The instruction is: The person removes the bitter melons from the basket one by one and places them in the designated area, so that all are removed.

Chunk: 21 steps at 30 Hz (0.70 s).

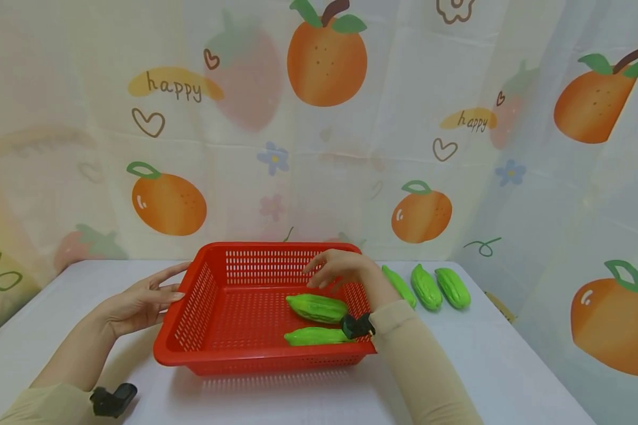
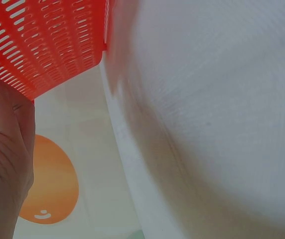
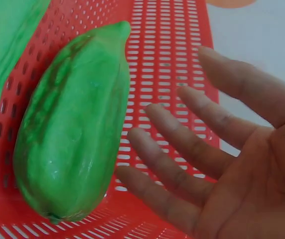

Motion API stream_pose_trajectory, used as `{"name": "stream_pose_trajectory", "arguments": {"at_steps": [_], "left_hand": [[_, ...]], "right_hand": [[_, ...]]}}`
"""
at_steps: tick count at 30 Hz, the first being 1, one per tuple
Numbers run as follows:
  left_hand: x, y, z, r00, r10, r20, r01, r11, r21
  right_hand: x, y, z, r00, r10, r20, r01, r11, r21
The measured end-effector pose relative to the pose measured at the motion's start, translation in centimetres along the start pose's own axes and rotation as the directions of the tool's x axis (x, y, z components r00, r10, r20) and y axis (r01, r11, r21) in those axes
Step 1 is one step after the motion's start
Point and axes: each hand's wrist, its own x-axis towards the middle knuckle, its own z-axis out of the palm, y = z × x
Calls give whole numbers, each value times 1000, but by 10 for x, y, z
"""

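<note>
A red plastic basket (image 1: 260,355) with slotted sides stands on the table. My left hand (image 1: 143,304) holds its left rim, with the thumb over the edge; in the left wrist view that hand (image 2: 5,154) is up against the basket wall. Two green, ridged, melon-like vegetables lie in the right part of the basket, a plump one (image 1: 318,308) behind a slimmer one (image 1: 316,336). Over the basket's right end hovers my right hand (image 1: 340,268), fingers spread and holding nothing. The right wrist view has its fingertips close beside the plump green vegetable (image 3: 75,124).
To the right of the basket, more green vegetables lie in a row on the white table (image 1: 489,360): one (image 1: 400,286) partly behind my right arm, a middle one (image 1: 426,288) and an outer one (image 1: 453,288). A fruit-printed curtain (image 1: 319,177) hangs behind the table.
</note>
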Motion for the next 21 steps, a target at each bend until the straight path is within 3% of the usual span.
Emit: {"name": "stream_pose_trajectory", "arguments": {"at_steps": [10,16,21], "left_hand": [[0,0,1,1000,-4,-3,4,1000,-8],[0,-1,0,1000,-1,-23,1,1000,4],[0,-1,-1,1000,-4,-2,4,1000,-22]], "right_hand": [[2,6,2,997,76,13,-75,996,-50],[2,8,3,996,81,32,-78,992,-104],[3,9,5,995,86,44,-79,987,-143]]}}
